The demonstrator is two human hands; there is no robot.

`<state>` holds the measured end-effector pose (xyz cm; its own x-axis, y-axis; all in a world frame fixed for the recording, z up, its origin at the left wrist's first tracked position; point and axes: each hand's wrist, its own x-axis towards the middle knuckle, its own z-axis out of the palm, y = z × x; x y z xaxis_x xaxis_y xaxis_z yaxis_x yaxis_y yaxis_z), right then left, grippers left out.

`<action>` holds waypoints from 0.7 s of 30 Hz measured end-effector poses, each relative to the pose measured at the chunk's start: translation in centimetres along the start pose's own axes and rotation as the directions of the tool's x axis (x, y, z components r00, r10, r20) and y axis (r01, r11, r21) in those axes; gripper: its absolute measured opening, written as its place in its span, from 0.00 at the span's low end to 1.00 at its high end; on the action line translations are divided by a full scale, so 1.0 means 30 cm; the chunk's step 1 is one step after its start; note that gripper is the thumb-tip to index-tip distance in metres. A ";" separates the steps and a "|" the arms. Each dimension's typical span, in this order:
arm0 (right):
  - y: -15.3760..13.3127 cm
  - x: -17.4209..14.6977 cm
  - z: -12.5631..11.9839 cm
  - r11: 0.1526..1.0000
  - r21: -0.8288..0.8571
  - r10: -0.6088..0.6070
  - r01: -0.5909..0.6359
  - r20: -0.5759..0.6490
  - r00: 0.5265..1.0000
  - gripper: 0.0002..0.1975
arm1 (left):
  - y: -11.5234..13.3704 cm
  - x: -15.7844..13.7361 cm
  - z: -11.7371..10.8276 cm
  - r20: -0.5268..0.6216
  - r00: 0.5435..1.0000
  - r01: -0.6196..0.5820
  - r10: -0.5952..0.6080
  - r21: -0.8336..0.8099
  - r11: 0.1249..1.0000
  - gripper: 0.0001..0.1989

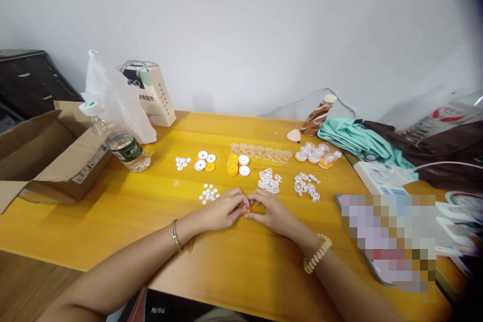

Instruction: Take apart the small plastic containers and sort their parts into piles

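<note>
My left hand [226, 210] and my right hand [272, 213] meet low over the table, fingers closed around a small orange part [248, 209]. The fingers cover most of that part, so its full shape cannot be made out. Just beyond my left hand lie several small white buttons-like discs [209, 192]. White openwork plastic pieces [268, 181] lie in a pile past my right hand, with a second pile of white cut-out pieces [307, 186] to its right. Farther back sit yellow and white round caps [239, 165], white and orange rings [205, 161] and clear plastic cups [260, 152] in rows.
An open cardboard box [81, 161] and a water bottle [128, 148] stand at left, before a white plastic bag [113, 95] and a paper carrier [160, 93]. At right are a brown drink bottle [317, 116], teal cloth [358, 143] and a blurred-out flat object [385, 241].
</note>
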<state>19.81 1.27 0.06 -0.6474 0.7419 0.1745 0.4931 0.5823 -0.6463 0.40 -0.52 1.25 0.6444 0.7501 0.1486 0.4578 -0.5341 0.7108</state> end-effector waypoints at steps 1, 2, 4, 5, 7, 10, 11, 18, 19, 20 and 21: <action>0.000 0.000 0.000 1.000 0.000 0.000 0.000 -0.002 1.000 0.10 | 0.003 0.000 -0.005 0.002 1.000 -0.015 0.015 0.000 1.000 0.05; 0.000 0.000 0.000 1.000 0.002 0.000 0.000 -0.006 1.000 0.10 | 0.007 -0.001 -0.012 0.012 0.999 -0.034 0.034 -0.003 0.999 0.06; 0.002 0.000 0.001 1.000 0.009 -0.001 0.001 -0.015 1.000 0.12 | 0.013 -0.003 -0.027 0.046 0.996 -0.071 0.072 -0.011 0.997 0.07; 0.003 0.001 0.001 1.000 0.013 -0.003 0.003 -0.016 1.000 0.13 | 0.015 -0.003 -0.034 0.062 0.994 -0.085 0.085 -0.013 0.996 0.07; 0.006 0.001 0.003 1.000 0.013 -0.007 0.007 -0.016 1.000 0.13 | 0.016 -0.004 -0.045 0.081 0.991 -0.104 0.105 -0.009 0.995 0.08; 0.009 0.001 0.005 1.000 0.011 -0.002 0.002 -0.015 1.000 0.13 | 0.013 -0.003 -0.049 0.083 0.989 -0.127 0.126 0.010 0.992 0.09; 0.009 0.001 0.006 1.000 0.012 -0.001 0.001 -0.018 1.000 0.13 | 0.012 -0.003 -0.048 0.080 0.988 -0.133 0.132 0.016 0.991 0.09; 0.004 0.001 0.003 1.000 0.007 0.003 -0.003 -0.011 1.000 0.11 | 0.019 -0.003 -0.036 0.046 0.990 -0.133 0.132 0.002 0.991 0.07; 0.003 0.001 0.002 1.000 0.008 0.003 -0.003 -0.010 1.000 0.11 | 0.022 -0.003 -0.039 0.039 0.991 -0.129 0.130 -0.007 0.992 0.06; 0.002 0.001 0.001 1.000 0.011 0.002 -0.002 -0.009 1.000 0.11 | 0.025 -0.003 -0.044 0.029 0.992 -0.124 0.125 -0.016 0.992 0.06; 0.001 0.001 0.000 1.000 0.013 0.003 -0.003 -0.009 1.000 0.11 | 0.027 -0.004 -0.054 0.016 0.993 -0.113 0.114 -0.022 0.993 0.06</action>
<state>19.80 1.30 0.03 -0.6410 0.7464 0.1791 0.4870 0.5758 -0.6567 -0.30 -0.40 2.92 0.7018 0.6783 0.2178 0.3679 -0.6069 0.7045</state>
